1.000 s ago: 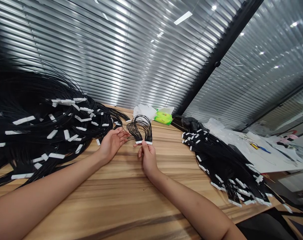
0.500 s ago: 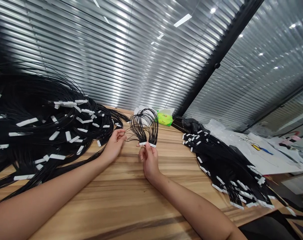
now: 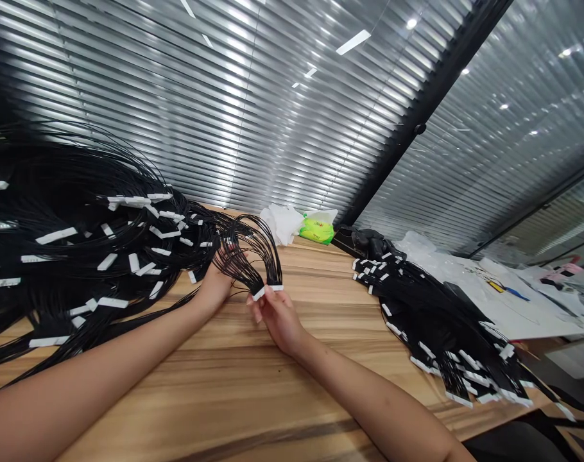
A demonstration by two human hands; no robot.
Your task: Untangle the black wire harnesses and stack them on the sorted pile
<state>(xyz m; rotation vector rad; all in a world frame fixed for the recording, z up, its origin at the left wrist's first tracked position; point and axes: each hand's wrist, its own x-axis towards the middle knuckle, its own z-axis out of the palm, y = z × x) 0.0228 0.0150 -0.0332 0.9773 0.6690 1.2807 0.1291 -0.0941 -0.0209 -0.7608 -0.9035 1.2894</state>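
Observation:
My right hand [image 3: 276,316] pinches the two white connectors of a looped black wire harness [image 3: 251,255], holding them together just above the wooden table [image 3: 253,378]. The harness arcs up and over to the left. My left hand [image 3: 214,282] sits behind that loop, at the edge of the big pile of black harnesses [image 3: 70,244], with its fingers among the wires and mostly hidden.
A second heap of black harnesses with white connectors [image 3: 436,321] lies on the right of the table. A green tissue pack [image 3: 316,229] and white tissue [image 3: 282,221] sit at the back. White papers [image 3: 489,289] lie far right. Blinds stand behind the table.
The looped harness has swung left and lower, toward my left hand. My right hand has shifted left with the connectors. My left hand has moved in behind the loop.

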